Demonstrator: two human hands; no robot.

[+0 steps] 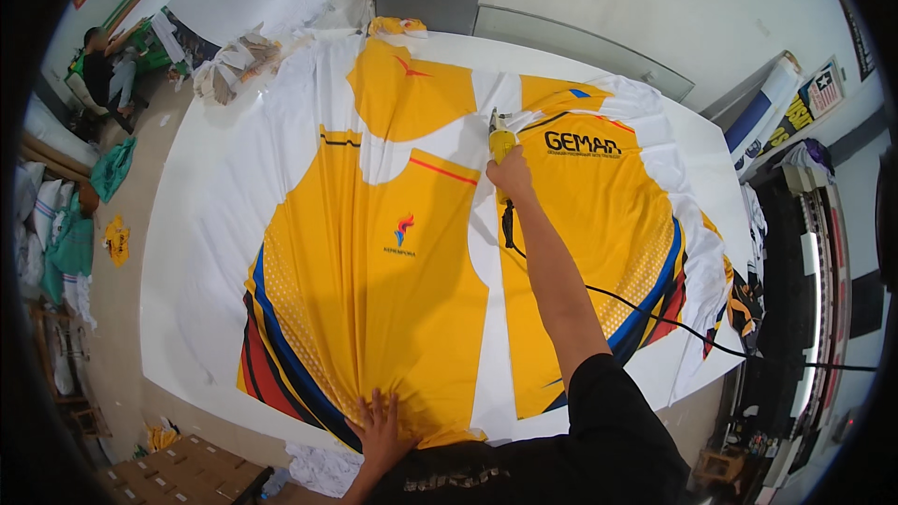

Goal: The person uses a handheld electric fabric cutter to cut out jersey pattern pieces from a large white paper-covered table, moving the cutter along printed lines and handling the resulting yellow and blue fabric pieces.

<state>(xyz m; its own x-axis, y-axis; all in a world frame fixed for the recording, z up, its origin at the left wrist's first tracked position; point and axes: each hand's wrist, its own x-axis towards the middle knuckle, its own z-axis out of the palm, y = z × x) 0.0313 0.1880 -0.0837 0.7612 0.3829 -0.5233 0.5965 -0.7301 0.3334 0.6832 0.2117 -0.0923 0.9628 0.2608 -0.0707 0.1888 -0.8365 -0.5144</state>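
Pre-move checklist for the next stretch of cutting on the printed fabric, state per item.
1. Right hand gripped on the yellow electric cutter: ok.
2. Left hand pressed flat on the yellow printed fabric at the near edge: ok.
3. Left hand well apart from the cutter: ok.
4. Black power cord lies across the right fabric panel, trailing off the table's right side: not ok, it could drag.
5. Blade position on the white gap between panels: cannot tell, hidden by the hand.
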